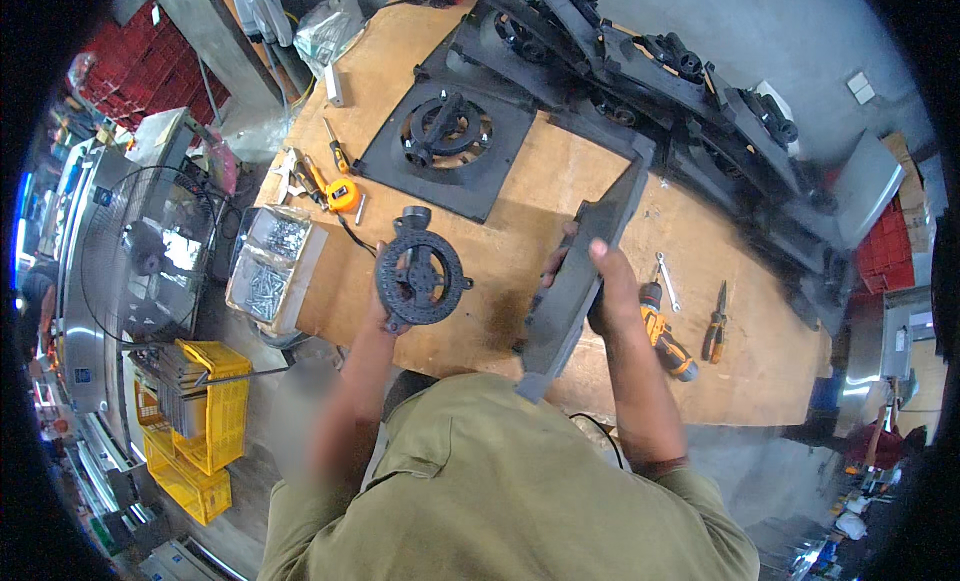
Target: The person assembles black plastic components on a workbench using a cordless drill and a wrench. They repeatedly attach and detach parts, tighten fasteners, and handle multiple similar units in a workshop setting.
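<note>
My left hand (377,313) grips a round black cast-iron gas burner (424,278) by its edge, holding it over the table's near side. The burner has a ring with small holes and a short pipe end at its top; most of my left fingers are behind it. In my right hand (617,286) is a black metal panel (585,281), tilted steeply on edge, the thumb over its rim. Beyond both hands, a square black plate (470,195) lies flat on the table with a similar burner (445,131) in its round opening.
Plates with burners (690,131) are stacked along the back right. A screw box (268,266), tape measure (342,195) and screwdriver (337,149) sit at left. A cordless drill (665,336), wrench (668,283) and pliers (716,326) lie right of my right arm. A fan (150,251) stands beyond the table's left.
</note>
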{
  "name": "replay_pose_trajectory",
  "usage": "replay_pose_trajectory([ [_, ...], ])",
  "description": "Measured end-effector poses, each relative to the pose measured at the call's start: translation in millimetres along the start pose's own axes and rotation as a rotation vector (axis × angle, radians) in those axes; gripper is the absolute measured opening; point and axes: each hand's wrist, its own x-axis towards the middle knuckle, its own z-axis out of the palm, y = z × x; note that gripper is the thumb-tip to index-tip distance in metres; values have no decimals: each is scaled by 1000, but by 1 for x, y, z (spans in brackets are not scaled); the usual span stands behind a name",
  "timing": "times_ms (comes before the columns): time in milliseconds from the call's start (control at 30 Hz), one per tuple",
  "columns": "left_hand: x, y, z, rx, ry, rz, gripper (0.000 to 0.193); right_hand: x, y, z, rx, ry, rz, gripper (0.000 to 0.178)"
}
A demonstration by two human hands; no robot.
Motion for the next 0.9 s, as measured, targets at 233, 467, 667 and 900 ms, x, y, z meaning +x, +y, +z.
replay_pose_trajectory([
  [233, -3, -52, 5, 123, 142, -45, 81, -7, -5, 7, -127, 107, 143, 51],
  [467, -18, -28, -1, 517, 343, -85, 59, 3, 15, 44, -320, 5, 172, 53],
  [667, -18, -4, -2, 916, 456, -114, 55, 27, 55, 90, -561, -231, 163, 65],
  [900, -49, 0, 29, 858, 509, 126, 56, 33, 91, 116, -670, -389, 56, 71],
])
